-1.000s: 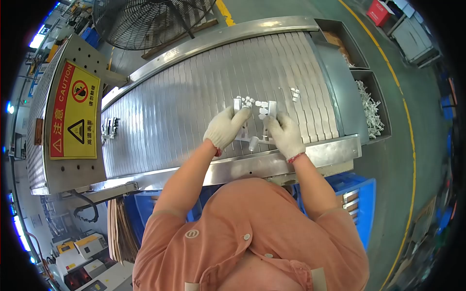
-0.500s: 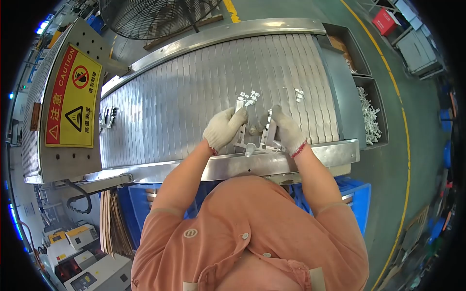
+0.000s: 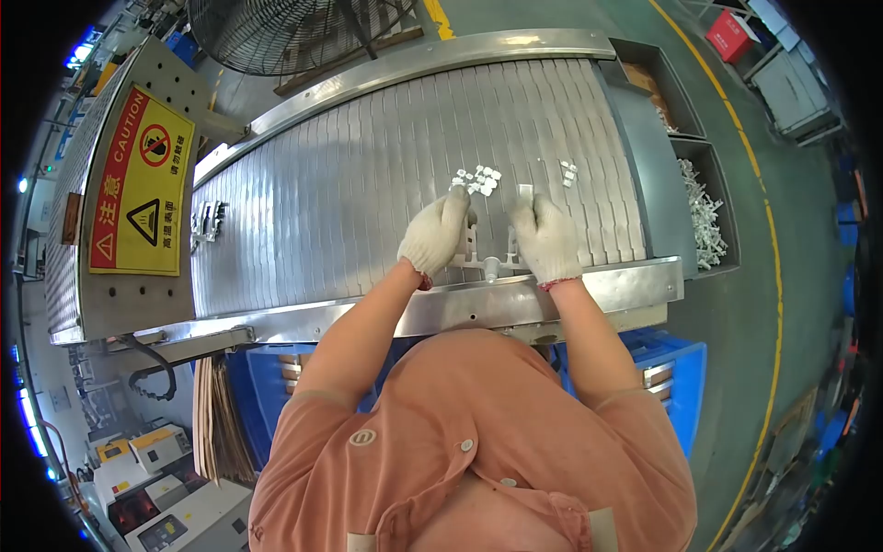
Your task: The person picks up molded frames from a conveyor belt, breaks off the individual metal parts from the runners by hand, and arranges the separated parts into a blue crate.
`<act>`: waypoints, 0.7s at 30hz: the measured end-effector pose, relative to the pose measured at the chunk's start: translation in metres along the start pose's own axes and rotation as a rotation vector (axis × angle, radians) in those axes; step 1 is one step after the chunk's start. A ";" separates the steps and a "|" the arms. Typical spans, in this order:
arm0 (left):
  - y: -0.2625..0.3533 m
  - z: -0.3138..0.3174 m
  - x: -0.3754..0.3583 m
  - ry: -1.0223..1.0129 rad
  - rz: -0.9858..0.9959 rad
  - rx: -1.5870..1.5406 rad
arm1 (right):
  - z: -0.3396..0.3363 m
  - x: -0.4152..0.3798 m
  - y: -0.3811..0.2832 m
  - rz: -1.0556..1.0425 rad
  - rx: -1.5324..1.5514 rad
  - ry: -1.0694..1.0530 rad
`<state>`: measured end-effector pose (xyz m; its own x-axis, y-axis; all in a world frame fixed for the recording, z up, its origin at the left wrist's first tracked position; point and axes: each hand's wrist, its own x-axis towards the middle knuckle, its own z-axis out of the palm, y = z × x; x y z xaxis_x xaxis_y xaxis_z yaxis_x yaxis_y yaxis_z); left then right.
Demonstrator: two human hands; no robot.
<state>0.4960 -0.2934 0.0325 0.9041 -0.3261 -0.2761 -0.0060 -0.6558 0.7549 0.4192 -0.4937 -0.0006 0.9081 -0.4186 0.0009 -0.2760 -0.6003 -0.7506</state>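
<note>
Moved: the pale frame part [image 3: 491,268] was tipped up at the right hand; now roughly level between both hands.
Left hand [image 3: 432,237]: white glove, closed, thumb and fingers pinching the part's left side.
Right hand [image 3: 549,243]: white glove, closed on the part's right side.
Part: over the conveyor [image 3: 368,184], close to its near rail [image 3: 423,318], stem toward the person.
Bits: loose pale pile [image 3: 480,180] on the conveyor just beyond the hands; smaller cluster [image 3: 569,173] nearer its right end.
Clump: dark-and-silver pieces [image 3: 208,224] at the conveyor's left end.
Bins: scrap bin [image 3: 734,237] off its right end, pale scraps [image 3: 704,221] inside; second bin [image 3: 682,85] behind.
Sign: yellow-red caution panel [image 3: 143,184] on the conveyor's left housing.
Room: black fan [image 3: 299,32] beyond the far rail; blue crate [image 3: 688,396] below the near one.
</note>
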 end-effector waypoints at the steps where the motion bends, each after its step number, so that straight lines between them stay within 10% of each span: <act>1: -0.002 0.000 -0.001 -0.042 -0.008 -0.015 | -0.001 -0.003 0.001 0.000 0.055 -0.012; 13: 0.001 0.013 -0.020 -0.057 -0.158 -0.076 | 0.002 -0.006 0.023 0.025 0.187 -0.116; 21: 0.031 -0.018 -0.026 -0.011 0.110 0.529 | 0.015 0.003 0.001 0.006 -0.018 -0.154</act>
<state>0.4803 -0.2934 0.0738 0.8817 -0.4170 -0.2208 -0.3167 -0.8699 0.3781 0.4264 -0.4856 -0.0114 0.9437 -0.3133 -0.1061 -0.2858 -0.6108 -0.7384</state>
